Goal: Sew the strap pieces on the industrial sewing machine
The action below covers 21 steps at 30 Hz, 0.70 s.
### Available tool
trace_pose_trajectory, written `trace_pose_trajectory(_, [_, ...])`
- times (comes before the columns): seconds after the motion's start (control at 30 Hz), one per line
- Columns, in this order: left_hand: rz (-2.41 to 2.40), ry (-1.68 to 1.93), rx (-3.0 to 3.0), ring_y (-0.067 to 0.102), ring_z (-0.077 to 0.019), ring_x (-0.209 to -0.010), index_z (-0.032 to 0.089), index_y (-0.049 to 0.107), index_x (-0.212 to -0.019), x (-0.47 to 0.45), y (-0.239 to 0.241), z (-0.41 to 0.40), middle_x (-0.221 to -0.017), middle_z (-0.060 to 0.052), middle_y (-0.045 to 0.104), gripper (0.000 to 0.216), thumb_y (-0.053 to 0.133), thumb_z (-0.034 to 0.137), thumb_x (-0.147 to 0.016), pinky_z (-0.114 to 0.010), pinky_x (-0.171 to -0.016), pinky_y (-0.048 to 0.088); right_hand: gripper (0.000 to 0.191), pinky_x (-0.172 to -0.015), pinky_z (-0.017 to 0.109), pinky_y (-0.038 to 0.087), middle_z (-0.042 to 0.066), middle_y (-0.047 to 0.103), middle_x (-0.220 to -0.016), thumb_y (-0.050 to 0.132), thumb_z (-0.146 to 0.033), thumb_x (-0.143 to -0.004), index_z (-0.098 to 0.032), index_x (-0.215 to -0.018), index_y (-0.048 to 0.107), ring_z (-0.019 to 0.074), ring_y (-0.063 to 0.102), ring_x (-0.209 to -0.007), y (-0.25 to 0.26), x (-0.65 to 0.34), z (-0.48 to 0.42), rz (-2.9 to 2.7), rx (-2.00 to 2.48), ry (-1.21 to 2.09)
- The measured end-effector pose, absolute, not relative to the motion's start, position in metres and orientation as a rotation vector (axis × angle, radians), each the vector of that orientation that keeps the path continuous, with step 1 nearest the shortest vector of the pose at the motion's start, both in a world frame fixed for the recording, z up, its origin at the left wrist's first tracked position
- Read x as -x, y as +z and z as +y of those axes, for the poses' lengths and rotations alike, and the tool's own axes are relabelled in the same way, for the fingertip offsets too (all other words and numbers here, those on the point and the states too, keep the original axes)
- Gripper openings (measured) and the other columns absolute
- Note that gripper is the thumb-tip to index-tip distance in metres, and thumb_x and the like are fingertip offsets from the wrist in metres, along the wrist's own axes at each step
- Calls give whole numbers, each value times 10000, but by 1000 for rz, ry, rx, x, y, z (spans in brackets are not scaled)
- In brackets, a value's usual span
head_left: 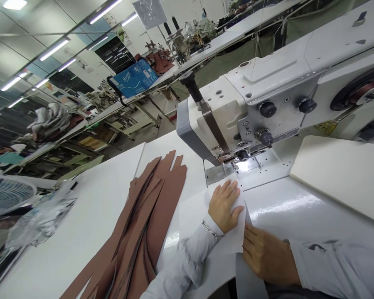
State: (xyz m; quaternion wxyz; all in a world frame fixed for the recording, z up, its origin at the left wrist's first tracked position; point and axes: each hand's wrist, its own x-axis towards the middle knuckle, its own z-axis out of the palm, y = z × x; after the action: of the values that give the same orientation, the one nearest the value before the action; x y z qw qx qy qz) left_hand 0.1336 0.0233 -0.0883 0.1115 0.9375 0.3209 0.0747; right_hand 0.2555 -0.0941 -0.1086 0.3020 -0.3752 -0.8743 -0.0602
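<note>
My left hand point(225, 205) lies flat on a white sheet-like piece point(232, 241), fingers spread, just in front of the needle area of a white sewing machine point(218, 120). The top end of this piece reaches the presser foot point(233, 166). Along its right edge, my right hand point(268, 253) has its fingers curled and pressed together at a grey strip of material point(251, 278), which runs down over the table's front edge. The right fingertips are partly hidden. Left of my hands lies a stack of long brown cut pieces point(156, 207).
A thick cream-coloured board or pad point(343, 174) rests right of the machine bed. Clear plastic bags point(43, 216) and a fan point(9, 193) are at the far left. Behind stand other work tables with a blue box point(134, 79) and a grey pile of material point(52, 120).
</note>
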Motion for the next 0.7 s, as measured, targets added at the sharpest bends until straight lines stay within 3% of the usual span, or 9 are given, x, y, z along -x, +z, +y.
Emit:
trace_pose_trajectory(0.47, [884,1,-2745,346,-297,-1253,200,543,-1095,-137,-73,42,-1416,-109,363,476,683,392,-682,-502,-985,306,176,-952,427,404,130,644,-903,487,-73,-777,-80,-880,629,254,586,-918,-108,-255,-93,-2319,985,-190])
trace_pose_trajectory(0.7, [864,-78,-2777,329,-332,-1245,213,558,-992,-144,-66,54,-1386,-107,389,487,734,466,-615,-584,-1039,160,184,-940,395,427,119,650,-861,474,-53,-778,-87,-860,635,230,592,-907,-108,-251,-93,-2287,1044,-149])
